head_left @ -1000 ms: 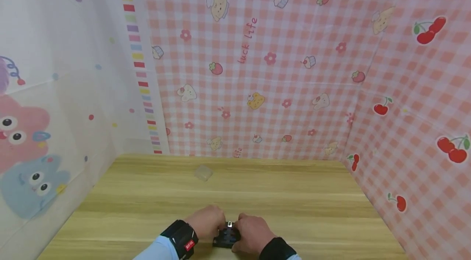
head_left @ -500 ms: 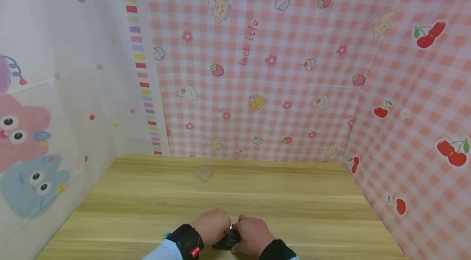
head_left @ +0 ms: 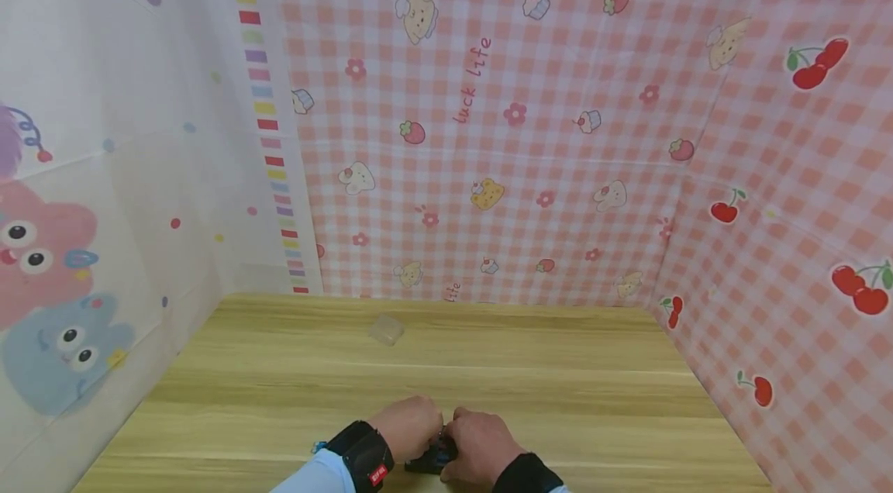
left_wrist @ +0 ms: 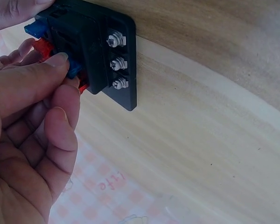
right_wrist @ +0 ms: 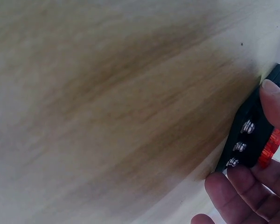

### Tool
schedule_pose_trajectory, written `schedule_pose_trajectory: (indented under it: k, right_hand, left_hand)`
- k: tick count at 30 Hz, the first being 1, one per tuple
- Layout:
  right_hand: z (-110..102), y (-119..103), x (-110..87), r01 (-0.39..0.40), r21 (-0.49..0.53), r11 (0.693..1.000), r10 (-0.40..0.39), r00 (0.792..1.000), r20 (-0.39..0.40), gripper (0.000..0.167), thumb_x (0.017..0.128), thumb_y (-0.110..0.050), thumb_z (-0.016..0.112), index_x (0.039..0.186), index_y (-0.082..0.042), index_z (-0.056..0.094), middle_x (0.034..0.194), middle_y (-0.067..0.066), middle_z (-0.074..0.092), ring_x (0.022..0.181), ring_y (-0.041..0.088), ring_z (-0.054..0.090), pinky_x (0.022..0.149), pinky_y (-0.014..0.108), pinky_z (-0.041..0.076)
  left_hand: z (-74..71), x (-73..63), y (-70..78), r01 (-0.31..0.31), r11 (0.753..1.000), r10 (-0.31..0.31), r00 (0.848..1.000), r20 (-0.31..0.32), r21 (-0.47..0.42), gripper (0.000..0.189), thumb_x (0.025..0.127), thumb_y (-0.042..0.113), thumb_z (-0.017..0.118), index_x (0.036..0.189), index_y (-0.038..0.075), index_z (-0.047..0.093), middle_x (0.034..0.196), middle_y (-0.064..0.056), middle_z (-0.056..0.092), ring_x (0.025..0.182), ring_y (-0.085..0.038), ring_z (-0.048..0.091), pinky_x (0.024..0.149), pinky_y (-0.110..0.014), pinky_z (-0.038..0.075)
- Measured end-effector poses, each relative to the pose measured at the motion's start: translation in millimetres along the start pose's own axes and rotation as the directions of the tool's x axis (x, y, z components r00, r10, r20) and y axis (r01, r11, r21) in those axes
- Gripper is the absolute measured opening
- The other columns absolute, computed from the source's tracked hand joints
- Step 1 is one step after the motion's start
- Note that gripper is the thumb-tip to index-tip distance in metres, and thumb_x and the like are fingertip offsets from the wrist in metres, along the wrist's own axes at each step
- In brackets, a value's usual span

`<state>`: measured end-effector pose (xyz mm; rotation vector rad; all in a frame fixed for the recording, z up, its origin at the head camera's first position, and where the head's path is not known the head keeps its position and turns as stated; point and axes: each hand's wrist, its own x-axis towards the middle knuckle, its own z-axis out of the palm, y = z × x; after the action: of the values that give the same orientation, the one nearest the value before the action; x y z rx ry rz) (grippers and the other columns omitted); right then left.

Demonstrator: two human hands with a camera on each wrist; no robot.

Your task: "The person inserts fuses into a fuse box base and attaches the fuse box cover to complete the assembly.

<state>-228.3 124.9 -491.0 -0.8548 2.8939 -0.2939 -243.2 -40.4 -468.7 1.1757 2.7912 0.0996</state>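
A black fuse block lies on the table between both hands, with metal screw terminals along one side. Red and blue blade fuses stick up from it. My left hand pinches a blue blade fuse between thumb and finger, at the block's slots. Beside it are a red fuse and another blue fuse. My right hand holds the block by its edges, its thumb on one end and its fingers at the other. In the head view the hands hide most of the block.
A clear, flat, square plastic piece lies toward the back left of the wooden table. Patterned cloth walls stand behind and on both sides.
My left hand has shifted right over the fuse block, covering the metal terminal that showed at its far end. The right hand has stayed in place on the block.
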Motion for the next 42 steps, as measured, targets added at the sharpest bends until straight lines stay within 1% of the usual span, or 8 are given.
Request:
schedule_pose_trajectory:
  k: [7,9,14,20,25,31,38,42]
  right_hand:
    - [1.5,-1.3,-1.4,0.025,-0.024,0.999,-0.026,0.999,-0.023,0.029,0.068,-0.037,0.088,0.087,-0.02,0.074,0.074,-0.011,0.046,0.058,0.007,0.045,0.057,0.025,0.039]
    - [1.9,-1.4,-1.6,0.028,-0.023,0.999,-0.029,0.999,-0.021,0.029,0.068,-0.036,0.088,0.087,-0.02,0.074,0.074,-0.011,0.046,0.058,0.007,0.045,0.057,0.025,0.039]
    - [3.6,-0.9,-0.9,0.034,-0.033,0.999,-0.035,0.999,-0.028,0.03,0.067,-0.037,0.089,0.088,-0.02,0.075,0.074,-0.011,0.047,0.059,0.007,0.045,0.058,0.025,0.04]
    - [3.9,-0.9,-0.4,0.044,-0.052,0.998,-0.046,0.998,-0.044,0.032,0.067,-0.039,0.089,0.088,-0.02,0.075,0.074,-0.01,0.048,0.06,0.008,0.046,0.057,0.025,0.04]
    - [3.8,-0.4,-0.1,0.045,-0.074,0.996,-0.048,0.998,-0.049,0.031,0.066,-0.04,0.089,0.084,-0.02,0.074,0.074,-0.01,0.048,0.059,0.008,0.046,0.057,0.025,0.04]
    - [3.4,0.5,-0.7,0.054,-0.065,0.996,-0.058,0.997,-0.06,0.03,0.066,-0.039,0.088,0.083,-0.019,0.074,0.073,-0.011,0.047,0.058,0.007,0.045,0.056,0.024,0.039]
    - [1.6,-0.4,-1.4,0.062,-0.075,0.995,-0.067,0.996,-0.066,0.029,0.066,-0.039,0.088,0.083,-0.02,0.074,0.074,-0.01,0.048,0.058,0.007,0.046,0.056,0.024,0.041]
    - [1.1,-0.5,-1.5,0.058,-0.074,0.996,-0.063,0.996,-0.06,0.029,0.067,-0.039,0.088,0.083,-0.02,0.074,0.073,-0.01,0.048,0.058,0.007,0.046,0.056,0.024,0.04]
  left_hand:
    - [1.7,2.7,2.1,0.021,0.998,-0.024,0.999,0.034,0.06,0.012,0.082,0.008,0.079,0.075,0.016,0.071,0.063,0.011,0.054,0.057,-0.002,0.045,0.059,-0.019,0.042]
    - [2.0,2.0,2.8,0.015,0.997,-0.017,0.999,0.027,0.082,0.012,0.081,0.008,0.08,0.076,0.016,0.072,0.064,0.01,0.056,0.057,-0.001,0.046,0.059,-0.019,0.043]
    - [2.2,-0.6,3.2,-0.02,0.991,0.021,1.0,-0.008,0.133,0.012,0.079,0.009,0.081,0.075,0.016,0.072,0.065,0.009,0.058,0.057,-0.001,0.045,0.057,-0.019,0.042]
    - [1.8,-0.7,4.9,-0.016,0.987,0.017,1.0,-0.002,0.162,0.012,0.079,0.01,0.081,0.075,0.016,0.071,0.066,0.008,0.059,0.057,-0.002,0.046,0.058,-0.02,0.043]
    - [4.2,-1.0,5.8,-0.046,0.973,0.056,0.998,-0.036,0.226,0.014,0.077,0.011,0.082,0.075,0.018,0.07,0.069,0.009,0.061,0.059,-0.002,0.048,0.06,-0.02,0.045]
    - [3.4,-0.6,7.2,-0.041,0.972,0.048,0.999,-0.026,0.231,0.014,0.077,0.012,0.083,0.077,0.018,0.07,0.071,0.009,0.061,0.061,-0.002,0.049,0.063,-0.02,0.045]
    - [7.3,-1.0,10.1,-0.029,0.958,0.044,0.998,-0.047,0.287,0.017,0.076,0.014,0.082,0.074,0.019,0.066,0.07,0.007,0.059,0.061,-0.004,0.049,0.06,-0.022,0.045]
    - [9.6,0.2,8.3,-0.026,0.966,0.038,0.998,-0.04,0.256,0.015,0.077,0.013,0.082,0.076,0.019,0.068,0.071,0.007,0.06,0.062,-0.004,0.049,0.061,-0.022,0.045]
